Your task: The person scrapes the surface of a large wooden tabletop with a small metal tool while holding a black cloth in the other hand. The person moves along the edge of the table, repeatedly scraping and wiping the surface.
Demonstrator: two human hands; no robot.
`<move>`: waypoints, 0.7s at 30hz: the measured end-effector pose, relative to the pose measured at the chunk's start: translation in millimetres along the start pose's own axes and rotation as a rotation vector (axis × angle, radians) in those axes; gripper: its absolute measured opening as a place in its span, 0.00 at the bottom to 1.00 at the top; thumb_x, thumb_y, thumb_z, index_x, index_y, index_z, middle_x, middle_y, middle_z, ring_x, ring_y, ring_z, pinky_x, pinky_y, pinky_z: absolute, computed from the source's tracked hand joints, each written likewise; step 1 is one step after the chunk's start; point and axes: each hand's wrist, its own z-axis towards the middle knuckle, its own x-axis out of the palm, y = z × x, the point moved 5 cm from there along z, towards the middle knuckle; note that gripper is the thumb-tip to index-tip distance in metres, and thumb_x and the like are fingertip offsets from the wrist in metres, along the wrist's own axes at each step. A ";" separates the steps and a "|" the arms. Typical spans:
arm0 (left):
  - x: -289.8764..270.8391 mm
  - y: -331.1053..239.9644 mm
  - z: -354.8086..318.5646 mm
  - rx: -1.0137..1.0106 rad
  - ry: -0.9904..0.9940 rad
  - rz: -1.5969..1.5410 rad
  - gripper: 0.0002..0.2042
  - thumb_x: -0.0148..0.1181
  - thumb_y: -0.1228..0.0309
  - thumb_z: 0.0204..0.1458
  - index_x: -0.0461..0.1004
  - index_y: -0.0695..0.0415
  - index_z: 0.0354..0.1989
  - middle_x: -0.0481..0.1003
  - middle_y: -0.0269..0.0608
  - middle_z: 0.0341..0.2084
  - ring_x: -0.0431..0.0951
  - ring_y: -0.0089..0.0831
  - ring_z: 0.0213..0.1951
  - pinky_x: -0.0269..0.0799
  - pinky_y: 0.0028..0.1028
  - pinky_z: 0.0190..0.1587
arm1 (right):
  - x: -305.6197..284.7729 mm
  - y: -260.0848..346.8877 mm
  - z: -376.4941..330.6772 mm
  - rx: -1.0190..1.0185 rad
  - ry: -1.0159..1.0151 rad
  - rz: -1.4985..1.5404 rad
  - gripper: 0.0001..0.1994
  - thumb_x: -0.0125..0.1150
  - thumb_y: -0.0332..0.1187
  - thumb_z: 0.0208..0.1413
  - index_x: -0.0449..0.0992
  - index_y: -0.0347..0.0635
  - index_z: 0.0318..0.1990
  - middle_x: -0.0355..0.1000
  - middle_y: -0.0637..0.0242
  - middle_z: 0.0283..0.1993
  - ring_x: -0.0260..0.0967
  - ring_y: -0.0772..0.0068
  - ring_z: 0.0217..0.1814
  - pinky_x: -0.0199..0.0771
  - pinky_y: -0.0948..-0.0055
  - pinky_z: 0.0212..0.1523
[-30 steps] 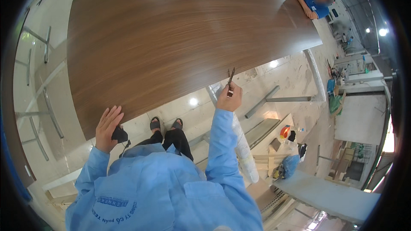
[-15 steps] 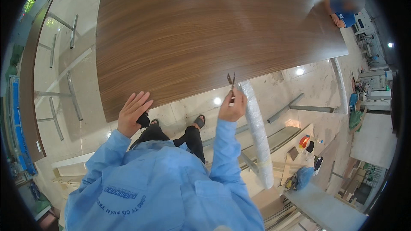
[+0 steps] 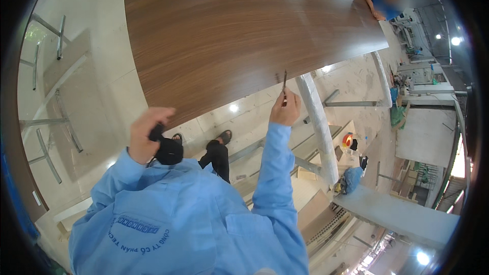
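A large brown wood-grain board [image 3: 244, 30] with a glossy face lies in front of me. My right hand [image 3: 286, 108] is closed around a slim, dark, pointed tool [image 3: 285, 80], held upright at the board's near edge. A faint dark shape beside its tip may be a second prong or a reflection; I cannot tell which. At the board's near left corner, my left hand [image 3: 144, 135] is curled, slightly blurred, around a soft-looking black bundle [image 3: 169, 151] that hangs below the fingers.
Under the board's right side stand a wrapped white leg [image 3: 318, 127] and another wrapped leg [image 3: 382, 79]. Metal frames [image 3: 63, 122] are on the tiled floor to the left. At the far right corner, another person's arm [image 3: 374, 7] rests on the board. Wood pieces and a red-yellow roll [image 3: 347, 140] lie right.
My left hand has lifted off the board and drawn back, its fingers curling around the black bundle. The right hand still holds the tool. The whole view has turned and shifted.
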 end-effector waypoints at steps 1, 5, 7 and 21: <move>-21.2 6.3 -2.2 0.059 -0.157 0.044 0.24 0.60 0.89 0.47 0.78 0.59 0.55 0.81 0.45 0.46 0.80 0.33 0.41 0.74 0.29 0.51 | 3.7 -6.1 4.0 0.015 0.006 0.007 0.09 0.63 0.19 0.55 0.82 0.36 0.43 0.77 0.56 0.40 0.73 0.53 0.41 0.75 0.59 0.43; -85.1 57.0 -22.7 -0.263 -0.398 0.102 0.15 0.64 0.74 0.61 0.78 0.59 0.56 0.80 0.37 0.39 0.79 0.27 0.41 0.73 0.26 0.50 | 7.6 60.2 -41.3 -0.238 0.054 0.033 0.11 0.62 0.19 0.54 0.82 0.36 0.44 0.78 0.55 0.42 0.73 0.51 0.43 0.75 0.58 0.45; -88.8 78.7 -33.8 -0.441 -0.384 0.020 0.15 0.64 0.69 0.63 0.78 0.58 0.57 0.80 0.35 0.37 0.78 0.25 0.40 0.73 0.25 0.50 | 4.0 105.6 -80.6 -0.191 0.158 0.162 0.10 0.63 0.19 0.53 0.83 0.37 0.43 0.78 0.54 0.42 0.75 0.51 0.43 0.77 0.58 0.45; 12.3 85.1 -46.6 -0.571 0.023 -0.501 0.31 0.69 0.57 0.60 0.71 0.67 0.64 0.77 0.33 0.35 0.73 0.18 0.32 0.71 0.21 0.34 | 8.9 154.8 -99.9 -0.282 0.243 0.098 0.14 0.62 0.19 0.49 0.81 0.36 0.44 0.77 0.54 0.44 0.74 0.52 0.45 0.76 0.57 0.45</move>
